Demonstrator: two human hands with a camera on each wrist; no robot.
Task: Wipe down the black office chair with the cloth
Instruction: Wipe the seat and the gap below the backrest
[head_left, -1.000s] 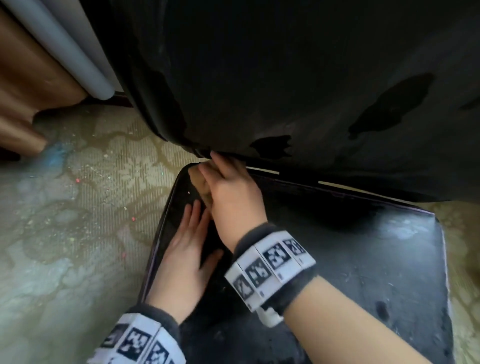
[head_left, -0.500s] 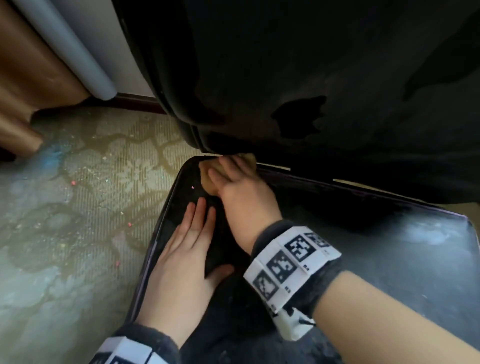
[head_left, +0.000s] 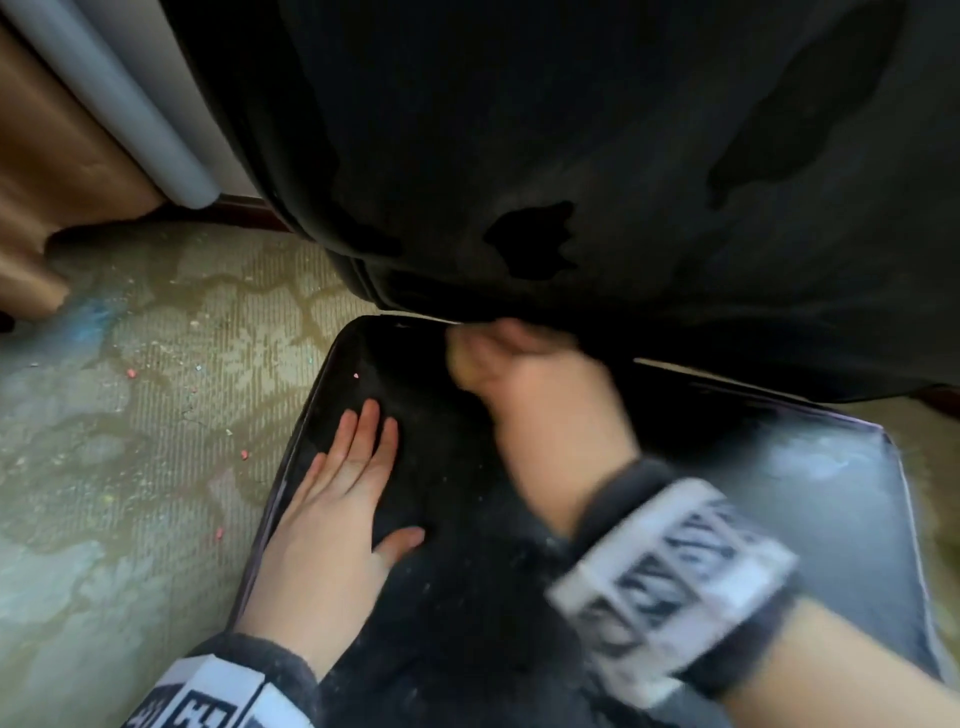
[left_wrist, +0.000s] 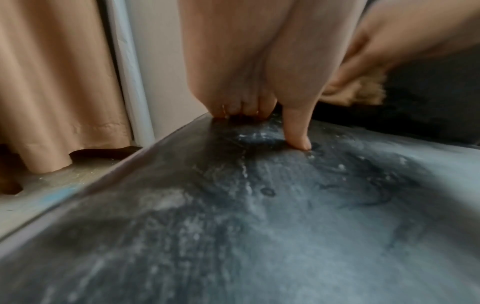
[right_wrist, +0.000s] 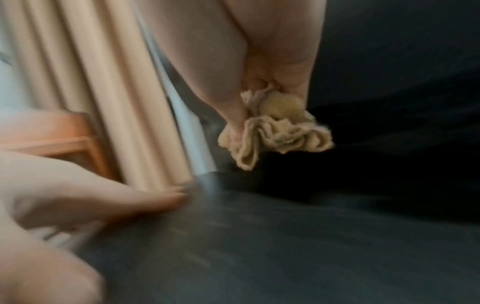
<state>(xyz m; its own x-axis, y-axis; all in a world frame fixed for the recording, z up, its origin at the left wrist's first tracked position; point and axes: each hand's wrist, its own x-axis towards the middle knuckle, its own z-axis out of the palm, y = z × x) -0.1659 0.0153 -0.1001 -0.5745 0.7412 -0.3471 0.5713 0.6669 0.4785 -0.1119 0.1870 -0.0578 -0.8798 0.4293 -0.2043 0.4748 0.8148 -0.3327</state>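
Head view showed the worn black leather office chair (head_left: 675, 156) filling the frame; left hand (head_left: 332, 499) lay flat, fingers straight, lower left, while right hand (head_left: 540, 395) clutched the crumpled beige cloth (head_left: 462, 358) at centre, against the backrest-seat crease, nearer.

i can't read any text or numbers here; the wristbands (head_left: 670, 582) carry only black-and-white marker patterns, blurred on the right one.
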